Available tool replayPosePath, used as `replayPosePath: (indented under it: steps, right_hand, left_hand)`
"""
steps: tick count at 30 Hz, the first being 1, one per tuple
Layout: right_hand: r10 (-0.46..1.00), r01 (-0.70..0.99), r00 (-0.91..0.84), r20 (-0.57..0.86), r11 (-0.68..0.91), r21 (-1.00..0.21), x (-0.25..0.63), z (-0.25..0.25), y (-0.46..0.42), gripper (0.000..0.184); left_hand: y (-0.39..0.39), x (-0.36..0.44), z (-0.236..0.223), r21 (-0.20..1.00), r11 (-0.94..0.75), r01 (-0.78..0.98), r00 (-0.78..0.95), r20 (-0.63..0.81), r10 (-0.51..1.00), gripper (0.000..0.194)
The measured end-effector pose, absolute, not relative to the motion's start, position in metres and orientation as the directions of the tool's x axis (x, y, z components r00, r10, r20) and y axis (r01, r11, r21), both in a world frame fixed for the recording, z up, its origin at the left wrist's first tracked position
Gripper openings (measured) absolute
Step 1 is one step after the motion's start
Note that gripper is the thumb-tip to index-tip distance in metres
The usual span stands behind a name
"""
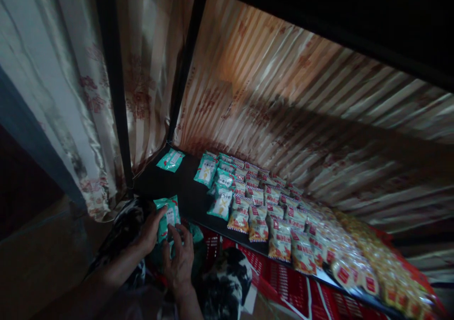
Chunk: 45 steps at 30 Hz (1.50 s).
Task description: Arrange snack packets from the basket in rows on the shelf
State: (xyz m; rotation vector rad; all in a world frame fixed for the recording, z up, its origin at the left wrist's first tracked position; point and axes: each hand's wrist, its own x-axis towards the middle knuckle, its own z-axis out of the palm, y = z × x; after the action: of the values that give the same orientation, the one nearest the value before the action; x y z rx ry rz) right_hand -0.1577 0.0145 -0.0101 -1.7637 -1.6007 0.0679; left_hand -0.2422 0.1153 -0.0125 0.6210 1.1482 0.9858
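Observation:
My left hand [152, 230] grips a teal snack bag [169, 212] by its left side, with the thumb on its face. The bag is tilted over my lap, near the shelf's front edge. My right hand [179, 254] has bent fingers against the lower part of the same bag. Beside that hand, partly hidden, is more teal packaging [196, 232]. On the black shelf [161, 180] one teal bag [170, 160] lies by itself at the far left corner. Further right, several teal bags [222, 202] stand in rows.
Rows of white-and-orange snack bags [280, 239] fill the middle shelf, with round clear-wrapped items [343, 273] and yellow packets [390, 287] further right. Red plastic baskets [283, 282] sit under the front edge. Patterned curtains [227, 107] and dark posts [113, 74] enclose the shelf.

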Motion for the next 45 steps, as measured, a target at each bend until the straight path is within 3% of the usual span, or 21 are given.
replayPosePath:
  steps: [5, 17, 26, 34, 40, 45]
  right_hand:
    - [0.845, 0.833, 0.261, 0.468, 0.048, -0.551, -0.157, -0.015, 0.016, 0.033]
    - [0.788, 0.768, 0.369, 0.493, 0.04, -0.639, -0.155, -0.039, 0.012, 0.048]
    - [0.778, 0.607, 0.5, 0.38, -0.002, -0.795, -0.144, -0.05, 0.013, 0.042]
    - [0.733, 0.5, 0.61, 0.301, -0.062, -0.864, -0.128, -0.07, 0.012, 0.04]
    - [0.77, 0.228, 0.634, 0.067, -0.104, -0.968, -0.125, -0.068, 0.011, 0.049]
    - [0.788, 0.065, 0.615, 0.002, -0.049, -0.997, -0.121, -0.055, 0.011, 0.05]
  left_hand:
    - [0.111, -0.238, -0.004, 0.84, 0.452, -0.299, 0.082, -0.449, 0.89, 0.045]
    - [0.095, -0.233, 0.002, 0.869, 0.438, -0.23, 0.265, -0.377, 0.887, 0.053]
    - [0.093, -0.231, 0.007, 0.883, 0.426, -0.195, 0.319, -0.353, 0.88, 0.063]
    - [0.095, -0.227, 0.001, 0.919, 0.381, -0.1, 0.264, -0.345, 0.901, 0.059]
    - [0.097, -0.223, -0.004, 0.904, 0.426, -0.042, 0.261, -0.402, 0.878, 0.059]
    - [0.093, -0.223, 0.006, 0.883, 0.468, -0.03, 0.326, -0.434, 0.84, 0.053]
